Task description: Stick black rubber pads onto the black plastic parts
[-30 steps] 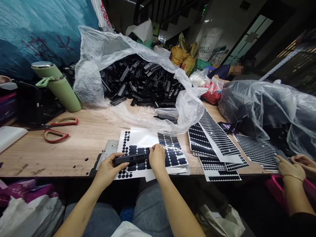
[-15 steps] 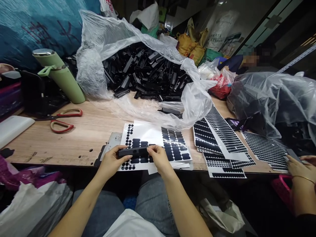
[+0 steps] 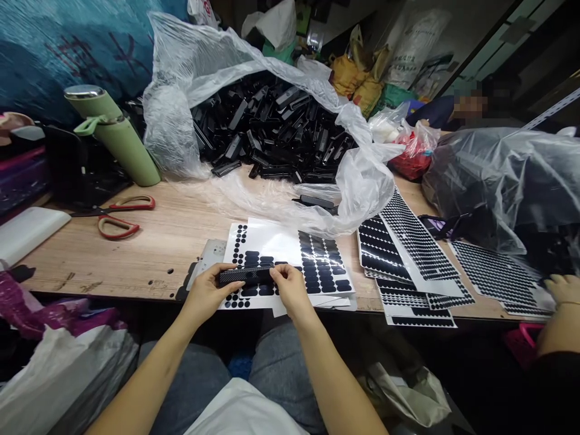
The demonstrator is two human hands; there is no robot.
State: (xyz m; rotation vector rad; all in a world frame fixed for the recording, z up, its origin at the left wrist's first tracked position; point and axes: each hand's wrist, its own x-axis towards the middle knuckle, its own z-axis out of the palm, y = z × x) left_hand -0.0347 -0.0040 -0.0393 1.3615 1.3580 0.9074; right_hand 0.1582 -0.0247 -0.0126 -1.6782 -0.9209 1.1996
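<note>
A long black plastic piece [image 3: 256,275] with a fine carbon-like weave lies level between my two hands. My left hand [image 3: 207,295] grips its left end, thumb on the near side and fingers behind. At the other end, my right hand [image 3: 291,291] pinches it with thumb and fingertips; whether a sticker is also under those fingers I cannot tell. Just beneath and behind are white sheets [image 3: 274,237] with black round and oblong stickers, some rows partly bare. An opened clear plastic bag [image 3: 174,136] at the back holds a heap of similar black pieces [image 3: 272,130].
Left on the table are red-handled scissors [image 3: 120,217], a green flask [image 3: 120,142] and a white slab [image 3: 34,232]. More sticker sheets [image 3: 419,241] lie to the right. Beyond them a co-worker's hand [image 3: 564,289] reaches near a grey plastic bag [image 3: 489,175].
The view has shifted slightly. Both my hands keep their hold on the black piece, almost unmoved. At the right, the co-worker's hand has moved toward the bag.
</note>
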